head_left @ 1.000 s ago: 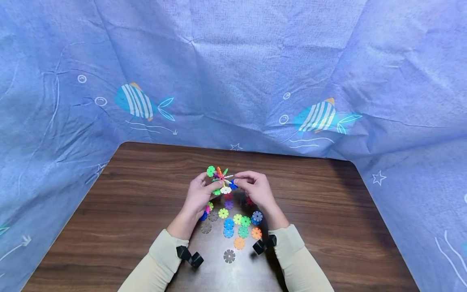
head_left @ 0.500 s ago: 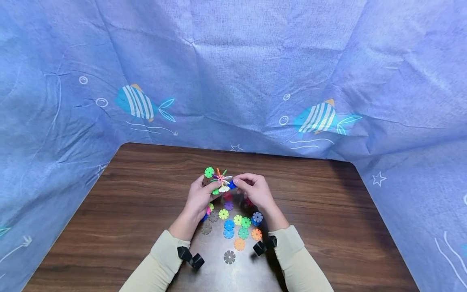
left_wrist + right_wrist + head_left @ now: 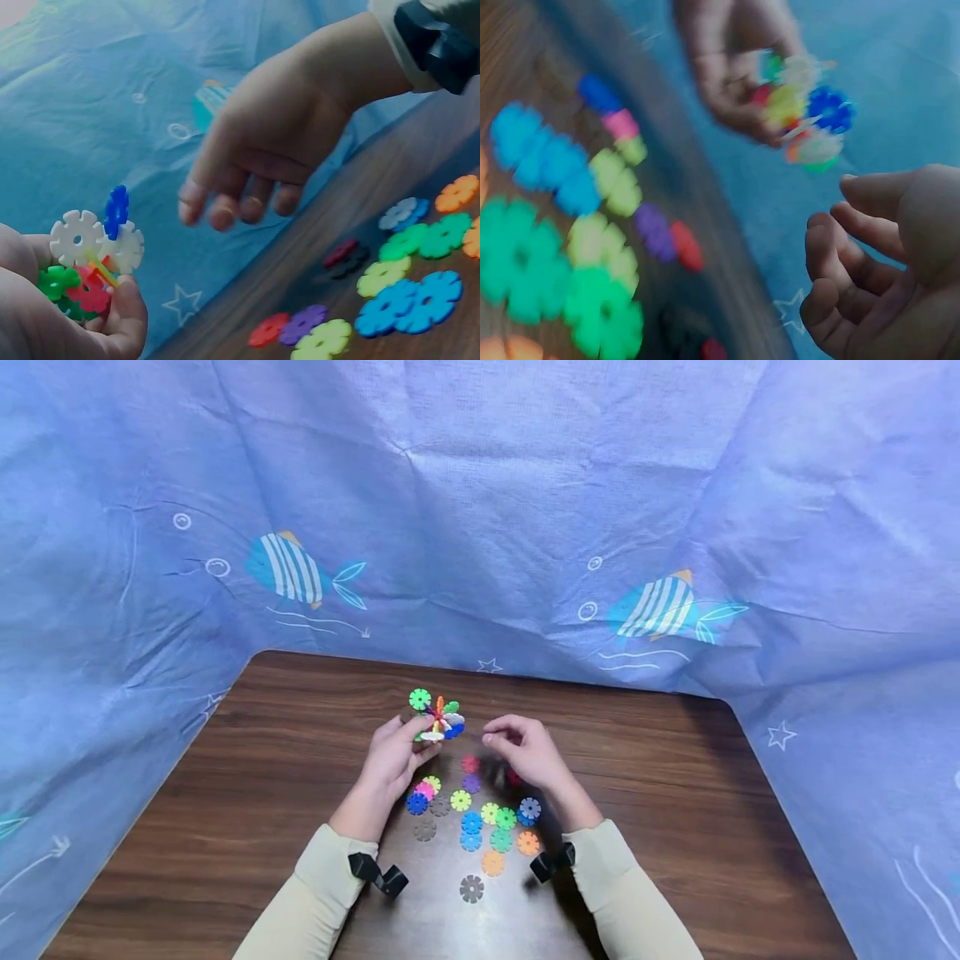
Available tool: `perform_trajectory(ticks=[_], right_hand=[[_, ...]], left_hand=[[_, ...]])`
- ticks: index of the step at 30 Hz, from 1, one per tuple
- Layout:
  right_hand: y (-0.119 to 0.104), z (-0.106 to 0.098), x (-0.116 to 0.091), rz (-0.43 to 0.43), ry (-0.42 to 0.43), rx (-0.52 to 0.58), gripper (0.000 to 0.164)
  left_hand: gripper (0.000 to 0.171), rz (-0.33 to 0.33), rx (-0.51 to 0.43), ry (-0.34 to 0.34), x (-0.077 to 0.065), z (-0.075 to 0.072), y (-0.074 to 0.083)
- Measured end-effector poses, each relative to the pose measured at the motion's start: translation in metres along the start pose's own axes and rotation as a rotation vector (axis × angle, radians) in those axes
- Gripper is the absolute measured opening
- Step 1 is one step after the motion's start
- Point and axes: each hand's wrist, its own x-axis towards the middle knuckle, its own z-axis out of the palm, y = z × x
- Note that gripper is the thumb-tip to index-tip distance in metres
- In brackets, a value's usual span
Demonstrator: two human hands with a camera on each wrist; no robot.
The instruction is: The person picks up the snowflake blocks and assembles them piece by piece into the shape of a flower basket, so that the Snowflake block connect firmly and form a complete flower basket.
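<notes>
Above the table, my left hand (image 3: pixel 387 758) pinches a cluster of interlocked notched plastic discs (image 3: pixel 439 718) between thumb and fingers. White, green, red, yellow and orange discs make it up. At its side sits a blue disc (image 3: pixel 116 212), fixed beside two white discs (image 3: pixel 77 238). In the right wrist view the cluster is blurred. To the right of it, apart from it, hangs my right hand (image 3: pixel 528 752), its fingers loosely bent with nothing between them. Part of the cluster is hidden behind my left thumb and fingers.
Loose discs lie on the brown wooden table (image 3: pixel 637 793) under and between my hands. Among them are a purple disc (image 3: pixel 471 783), a grey disc (image 3: pixel 472 888), orange ones (image 3: pixel 492 862) and light blue ones (image 3: pixel 471 841). A blue fish-printed cloth (image 3: pixel 480 527) hangs behind the table.
My right hand has let go of the blue disc, which stays on the cluster. My left hand has moved left with the cluster, opening a gap between it and my right hand.
</notes>
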Motion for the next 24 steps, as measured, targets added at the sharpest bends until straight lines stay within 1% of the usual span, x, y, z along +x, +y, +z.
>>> perform_trajectory(ticks=[4, 7, 10, 13, 16, 19, 21, 23, 24], right_hand=[[0.000, 0.010, 0.005, -0.056, -0.137, -0.190, 0.021], [0.000, 0.017, 0.006, -0.090, -0.253, -0.295, 0.019], [0.001, 0.023, 0.004, -0.143, -0.330, -0.413, 0.016], [0.001, 0.028, 0.001, -0.171, -0.368, -0.501, 0.020], [0.000, 0.033, -0.003, -0.183, -0.402, -0.581, 0.025], [-0.002, 0.036, -0.007, -0.178, -0.418, -0.646, 0.025], [-0.004, 0.038, -0.008, -0.167, -0.414, -0.672, 0.023], [-0.004, 0.039, -0.009, -0.155, -0.403, -0.676, 0.020], [-0.004, 0.039, -0.009, -0.152, -0.397, -0.669, 0.018]], left_hand=[[0.019, 0.013, -0.048, 0.030, 0.001, -0.009, 0.012], [0.020, 0.040, -0.052, 0.053, 0.003, -0.013, 0.018], [0.025, 0.051, -0.048, 0.075, 0.005, -0.017, 0.021], [0.045, 0.041, -0.041, 0.067, 0.005, -0.018, 0.023], [0.072, 0.021, -0.037, 0.054, 0.004, -0.019, 0.024], [0.084, 0.008, -0.023, 0.053, 0.003, -0.018, 0.023], [0.079, 0.012, -0.006, 0.051, 0.002, -0.017, 0.022], [0.065, 0.011, 0.013, 0.050, 0.001, -0.016, 0.021], [0.062, 0.008, 0.027, 0.049, 0.001, -0.015, 0.020]])
